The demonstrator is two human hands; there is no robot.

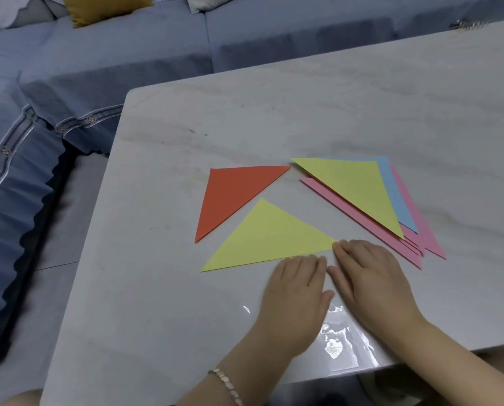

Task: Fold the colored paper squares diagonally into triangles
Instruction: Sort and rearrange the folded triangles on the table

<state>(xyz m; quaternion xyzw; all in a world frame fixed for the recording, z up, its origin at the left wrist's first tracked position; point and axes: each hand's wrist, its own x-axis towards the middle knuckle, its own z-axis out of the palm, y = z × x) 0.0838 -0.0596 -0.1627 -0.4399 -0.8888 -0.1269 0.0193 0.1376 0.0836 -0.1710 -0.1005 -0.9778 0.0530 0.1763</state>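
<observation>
At near edge of table (303, 112), 6 o'clock: left hand (296, 291) and right hand (370, 276) lie flat, fingers straight, gripping nothing. Fingertips meet long lower edge and right corner of near yellow triangle (269, 238), likely flattening its crease. Orange triangle (234, 194) at 11 o'clock, just beyond, apart. Pile at 1 o'clock, probably parked clear of work: second yellow triangle (353, 190) atop blue sheet (394, 194) and pink sheets (429, 238). Blue mostly covered; pink count unclear; left hand blurred.

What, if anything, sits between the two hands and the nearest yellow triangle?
Nothing visible. The left hand and right hand lie flat with fingertips at the long edge and right corner of the near yellow triangle. The orange triangle and the stack of folded triangles lie beyond it, apart from both hands.
</observation>
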